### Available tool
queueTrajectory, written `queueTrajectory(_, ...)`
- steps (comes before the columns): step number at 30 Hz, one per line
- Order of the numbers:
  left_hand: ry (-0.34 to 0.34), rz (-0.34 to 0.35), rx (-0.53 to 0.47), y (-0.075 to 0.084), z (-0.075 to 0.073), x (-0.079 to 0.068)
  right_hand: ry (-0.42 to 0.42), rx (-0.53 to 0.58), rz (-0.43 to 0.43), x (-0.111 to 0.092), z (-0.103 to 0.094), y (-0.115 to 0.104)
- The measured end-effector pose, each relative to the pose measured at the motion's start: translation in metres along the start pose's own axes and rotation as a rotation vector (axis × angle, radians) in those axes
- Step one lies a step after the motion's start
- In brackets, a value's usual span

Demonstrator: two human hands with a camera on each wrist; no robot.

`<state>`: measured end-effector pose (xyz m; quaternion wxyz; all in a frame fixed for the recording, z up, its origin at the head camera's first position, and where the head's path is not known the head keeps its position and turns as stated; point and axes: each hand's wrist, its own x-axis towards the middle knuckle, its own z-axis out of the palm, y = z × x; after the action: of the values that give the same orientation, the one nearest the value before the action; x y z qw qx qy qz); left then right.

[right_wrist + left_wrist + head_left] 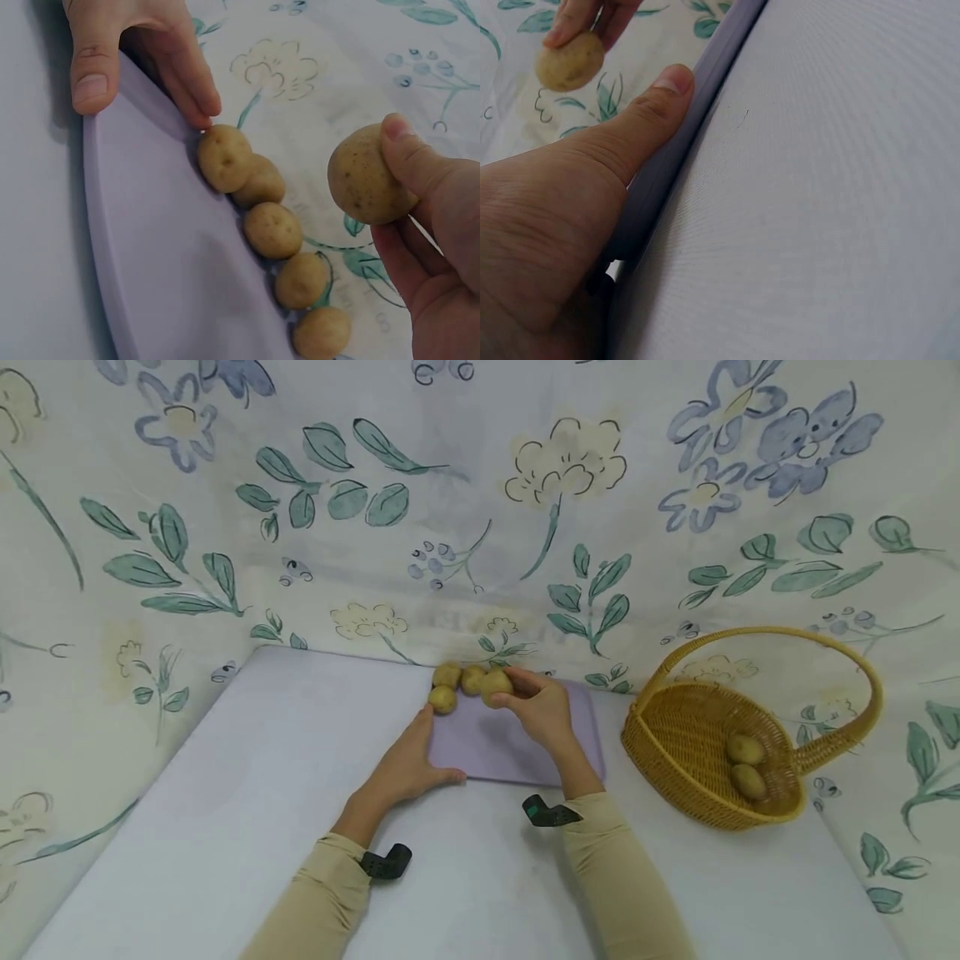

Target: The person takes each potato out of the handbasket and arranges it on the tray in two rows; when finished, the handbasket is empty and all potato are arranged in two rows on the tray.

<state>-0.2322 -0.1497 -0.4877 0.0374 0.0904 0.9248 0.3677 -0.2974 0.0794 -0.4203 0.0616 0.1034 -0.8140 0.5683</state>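
Note:
My right hand [542, 706] pinches a potato [367, 176] between thumb and fingers, raised above the far side of a flat lilac tray [510, 752]. Along the tray's far edge, several more potatoes [274, 230] sit in a row; the right hand hides some of them in the head view. My left hand [408, 764] spans the tray's left end with fingers extended. Its thumb [656, 105] lies against the near rim, while its fingertips [201, 120] are right at the endmost potato [225, 159].
A wicker basket [675, 777] with a tall arched handle stands on the white table [300, 760] to the right of the tray. Two potatoes [747, 782] lie inside it. Floral cloth [465, 527] hangs behind the table and at both sides.

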Motion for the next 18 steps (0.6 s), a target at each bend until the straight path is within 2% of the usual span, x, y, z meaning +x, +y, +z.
queueTrajectory(3,0.004,-0.002,-0.012,0.001,0.004,0.000,-0.009,-0.004,0.019,0.000,0.004,0.005)
queueTrajectory(9,-0.013,-0.013,-0.020,-0.001,0.000,0.000,0.003,0.004,0.061,0.005,0.015,0.008)
queueTrajectory(18,0.002,-0.004,-0.002,-0.002,0.002,0.001,0.019,-0.056,0.079,0.011,0.028,0.018)
